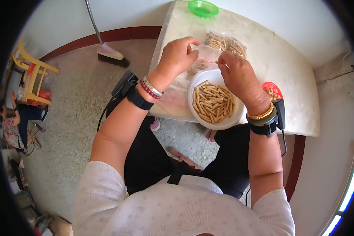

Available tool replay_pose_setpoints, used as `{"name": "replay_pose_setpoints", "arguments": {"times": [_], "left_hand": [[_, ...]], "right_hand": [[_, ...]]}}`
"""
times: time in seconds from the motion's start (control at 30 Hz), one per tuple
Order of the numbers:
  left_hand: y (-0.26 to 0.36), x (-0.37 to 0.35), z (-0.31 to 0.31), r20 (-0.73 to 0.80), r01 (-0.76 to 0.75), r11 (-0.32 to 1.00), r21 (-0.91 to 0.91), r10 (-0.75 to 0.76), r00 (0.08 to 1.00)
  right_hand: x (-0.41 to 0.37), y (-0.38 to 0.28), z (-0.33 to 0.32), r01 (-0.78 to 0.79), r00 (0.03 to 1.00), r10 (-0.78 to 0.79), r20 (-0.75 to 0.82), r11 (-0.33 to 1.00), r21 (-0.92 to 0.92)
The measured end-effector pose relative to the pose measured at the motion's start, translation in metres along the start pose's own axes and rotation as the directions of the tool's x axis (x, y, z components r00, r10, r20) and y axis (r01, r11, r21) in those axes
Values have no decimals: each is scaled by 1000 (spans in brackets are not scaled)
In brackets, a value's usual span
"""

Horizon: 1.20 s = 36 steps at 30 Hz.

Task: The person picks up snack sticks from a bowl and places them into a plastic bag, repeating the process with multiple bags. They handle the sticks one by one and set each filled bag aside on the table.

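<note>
The left hand (179,55) and the right hand (238,74) are raised just above the tabletop (287,67). Each pinches with thumb and fingertips at the mouth of a clear plastic bag (202,53). The bag's thin red seal line is stretched between them. The bag lies out toward the far side, and a loose heap of short wooden sticks (224,43) shows through it.

Directly under the hands sits a white bowl (190,98), well filled with the same kind of sticks. It stands right at the near edge of the tabletop, and its rim seems to reach slightly past that edge, above the person's lap. A second flat clear bag (173,106) lies left of the bowl, also at the near edge.

A red dish (273,87) sits just beside the right wrist, partly hidden by it. A green basket dish (203,8) stands at the far edge. The right part of the tabletop is bare, with walls close behind it and to the right.

To the left the floor is open, with a broom (112,55) resting near the tabletop's left edge and a yellow chair (29,72) well apart.
</note>
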State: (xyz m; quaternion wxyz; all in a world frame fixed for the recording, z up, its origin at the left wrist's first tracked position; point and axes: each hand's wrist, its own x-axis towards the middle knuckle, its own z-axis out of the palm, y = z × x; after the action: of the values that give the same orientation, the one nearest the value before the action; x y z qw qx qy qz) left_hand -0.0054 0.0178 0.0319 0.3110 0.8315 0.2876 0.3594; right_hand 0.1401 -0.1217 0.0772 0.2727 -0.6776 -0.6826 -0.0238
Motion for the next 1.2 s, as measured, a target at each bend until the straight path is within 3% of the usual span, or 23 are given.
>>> {"name": "replay_pose_setpoints", "arguments": {"times": [0.07, 0.23, 0.3, 0.33, 0.43, 0.5, 0.63, 0.83, 1.03, 1.2], "left_hand": [[-1, -7, 3, 68, -23, 1000, 17, 22, 997], [6, -15, 3, 51, -75, 996, -38, 77, 996], [11, -17, 1, 102, -73, 997, 9, 72, 992], [12, -17, 2, 102, -74, 997, 8, 72, 992], [13, -17, 1, 89, -98, 995, 18, 96, 991], [13, -18, -1, 57, -139, 990, 16, 138, 989], [14, -20, -6, 71, -147, 989, 15, 146, 987], [16, -21, -18, 86, -141, 987, 78, 134, 987], [16, -21, -13, 134, -84, 996, 13, 81, 988], [25, -14, -6, 6, -141, 982, -126, 143, 990]], "right_hand": [[-3, 3, -1, 2, 999, -3, 33, 1000, 26], [-10, -9, -12, -45, 994, 41, 100, 998, 42], [-11, -13, -15, -134, 958, 142, 250, 990, -49], [-11, -12, -15, -135, 958, 143, 250, 990, -50], [-10, -8, -16, -39, 983, 48, 179, 998, -54], [-8, -6, -14, 36, 999, -38, 22, 998, 45], [-6, -7, -14, 33, 999, -31, -36, 997, 69], [-4, -9, -14, -83, 989, 99, -111, 987, 138], [-4, -4, -13, -181, 983, 183, -5, 975, 129], [-2, -2, -10, -118, 978, 137, -156, 985, 125]]}}
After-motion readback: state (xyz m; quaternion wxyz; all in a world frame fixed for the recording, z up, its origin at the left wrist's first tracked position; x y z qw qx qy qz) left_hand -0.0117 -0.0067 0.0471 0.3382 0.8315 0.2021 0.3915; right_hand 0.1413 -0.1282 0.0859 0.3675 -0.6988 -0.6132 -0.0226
